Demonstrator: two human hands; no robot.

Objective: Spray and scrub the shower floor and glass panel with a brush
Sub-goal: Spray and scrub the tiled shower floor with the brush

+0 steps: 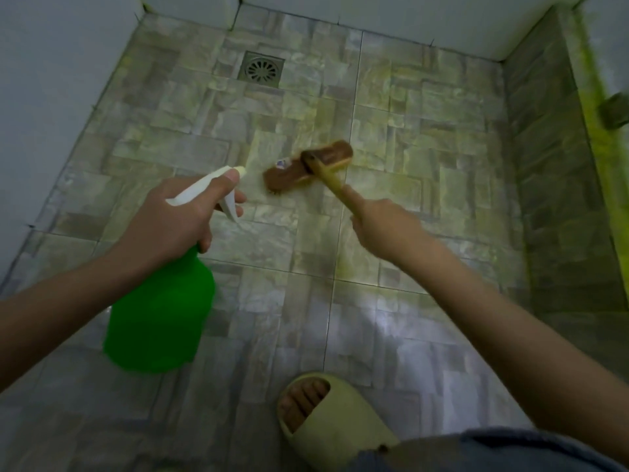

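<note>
At the left of the frame, the left hand (177, 216) holds a green plastic spray bottle with a white trigger top (160, 311). Its fingers (235, 199) are wrapped round the white neck, by the trigger, and the nozzle points at the middle of the floor.

In the middle of the frame, a brown wooden scrub brush with a long yellow handle (308, 166) has its head down on the grey stone-look shower floor tiles (408, 131). The brush looks blurry. Above it, near the top wall, is a square metal drain (260, 69). At the bottom middle is a foot in a pale green rubber slipper (326, 420).

Right of the middle, the right hand (384, 226) holds the brush handle. Its fingers are curled round it, with one finger (350, 195) laid straight along it.

At the far right is a raised tiled edge with a yellow-green strip (592, 107). I cannot tell if the glass panel is there.

I think this is the floor step, spraying and scrubbing at once. The next move needs the brush pushed down hard and rubbed over the tiles, with more spray where it is dry. The glass panel looks like a later job.

I count one spray bottle, one brush, one drain, one slipper and two hands.
</note>
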